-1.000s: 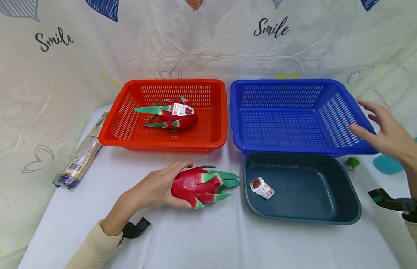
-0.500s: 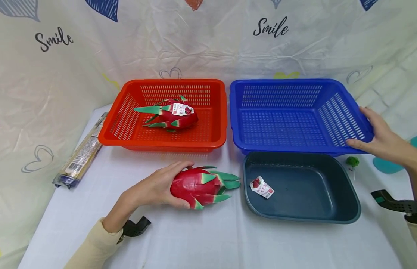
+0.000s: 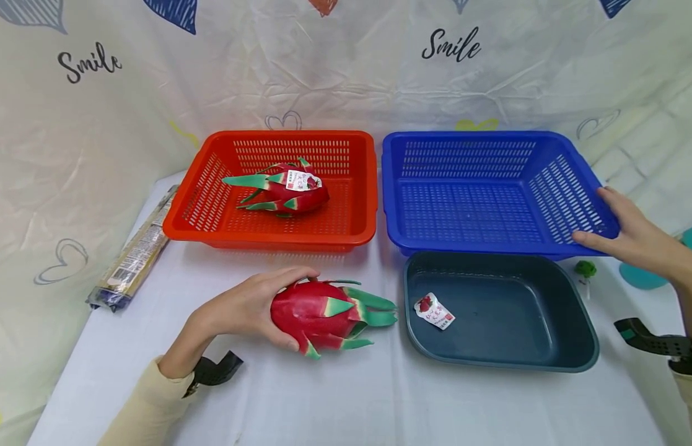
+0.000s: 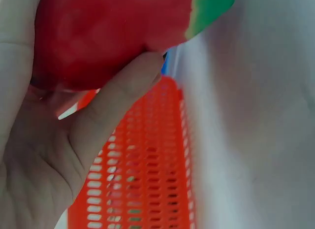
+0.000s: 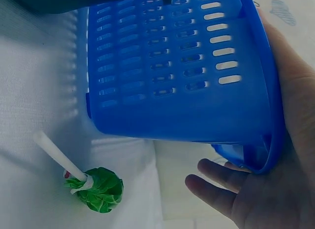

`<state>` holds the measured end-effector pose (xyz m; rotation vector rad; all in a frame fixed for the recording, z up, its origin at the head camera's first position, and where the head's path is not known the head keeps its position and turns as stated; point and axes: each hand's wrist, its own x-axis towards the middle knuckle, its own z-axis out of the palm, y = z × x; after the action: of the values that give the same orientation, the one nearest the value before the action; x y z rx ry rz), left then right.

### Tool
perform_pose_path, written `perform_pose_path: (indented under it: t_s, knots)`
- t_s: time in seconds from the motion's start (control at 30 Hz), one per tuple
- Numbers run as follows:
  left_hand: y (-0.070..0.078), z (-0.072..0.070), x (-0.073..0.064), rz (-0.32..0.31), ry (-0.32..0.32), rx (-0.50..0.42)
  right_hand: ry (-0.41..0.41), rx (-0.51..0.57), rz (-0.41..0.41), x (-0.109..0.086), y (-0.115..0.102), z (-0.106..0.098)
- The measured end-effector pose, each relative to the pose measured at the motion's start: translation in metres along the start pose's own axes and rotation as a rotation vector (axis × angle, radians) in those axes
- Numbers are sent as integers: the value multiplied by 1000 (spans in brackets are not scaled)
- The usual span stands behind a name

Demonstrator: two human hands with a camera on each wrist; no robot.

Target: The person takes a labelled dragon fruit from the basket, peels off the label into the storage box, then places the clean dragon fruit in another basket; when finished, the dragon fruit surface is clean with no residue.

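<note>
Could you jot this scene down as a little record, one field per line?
Left hand: grips a red dragon fruit with green-tipped scales
Right hand: holds the blue basket by the rim at its right end
Red basket: contains a second dragon fruit bearing a white sticker
Dark tub: contains a loose sticker
Left edge of table: gold packet
Right edge of table: small green-topped stick, teal object partly hidden

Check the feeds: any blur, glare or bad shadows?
Head: mostly sharp, with faint glare in the tray. Left wrist: dim and soft; the cloth is smeared and the red basket out of focus. Right wrist: dim, but the lollipop reads clearly; the blue basket throws a shadow dappled with light on the cloth.
</note>
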<state>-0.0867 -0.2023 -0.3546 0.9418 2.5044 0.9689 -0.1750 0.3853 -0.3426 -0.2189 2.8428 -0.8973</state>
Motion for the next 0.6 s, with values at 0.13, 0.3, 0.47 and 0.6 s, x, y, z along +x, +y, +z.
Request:
perform_pose_path:
  t_s: [0.13,0.3,0.47,0.6]
  knots:
    - [0,-10,-6,56,36,-16,1,3,-6,0,1,0]
    - [5,-22,-14,121,74,-72,-2,1,1,-1,2,0]
    - [7,-29,-17,143,138,-121,0,-12,16,-2,3,-1]
    - [6,-30,-15,180,233,-98,2,-12,23,-3,5,0]
